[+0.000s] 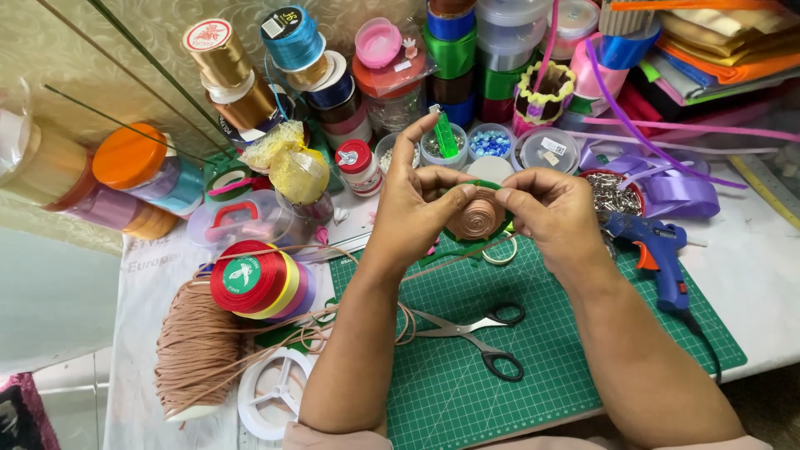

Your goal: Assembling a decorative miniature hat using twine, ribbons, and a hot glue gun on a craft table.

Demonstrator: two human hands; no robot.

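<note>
Flat round coil of tan paper cord, wound in a spiral on a green backing, held up above the green gridded cutting mat, between both hands. Left hand grips the coil's left edge, thumb on its face, index finger raised. Right hand pinches the coil's right edge with thumb and fingertips closed on it. Tan cord trails from the coil down left to a big spool of tan paper cord. Black-handled steel scissors lie shut on the mat below the hands. Blue hot glue gun rests on the mat just right of the right hand. Stack of red, yellow and purple ribbon rolls sits left of the left forearm. Ribbon spools and bead jars crowd the back of the table.
</note>
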